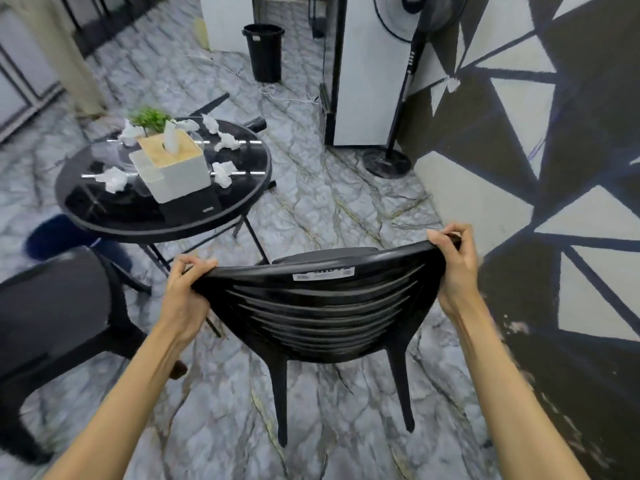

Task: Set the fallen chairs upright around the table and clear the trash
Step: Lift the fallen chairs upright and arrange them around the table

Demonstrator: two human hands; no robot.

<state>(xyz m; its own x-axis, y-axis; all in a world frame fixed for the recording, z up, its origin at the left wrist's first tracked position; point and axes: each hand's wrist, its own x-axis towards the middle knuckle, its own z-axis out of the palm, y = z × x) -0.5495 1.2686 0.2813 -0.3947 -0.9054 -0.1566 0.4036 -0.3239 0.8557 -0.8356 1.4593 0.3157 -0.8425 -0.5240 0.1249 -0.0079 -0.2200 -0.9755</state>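
Note:
A black plastic chair (322, 313) stands upright in front of me, its slatted back toward me. My left hand (185, 292) grips the left end of the backrest's top edge, and my right hand (453, 265) grips the right end. A second black chair (59, 317) stands at the left, partly cut off. The round black table (239, 209) lies beyond, with several crumpled white tissues (112, 179) scattered on it. A black trash bin (265, 51) stands far back on the floor.
A white tissue box (176, 171) and a small green plant (150, 119) sit on the table. A standing fan (403, 98) and a white cabinet (370, 81) are at the back right. The patterned wall (554, 168) runs close on the right. A dark blue object (55, 235) lies under the table.

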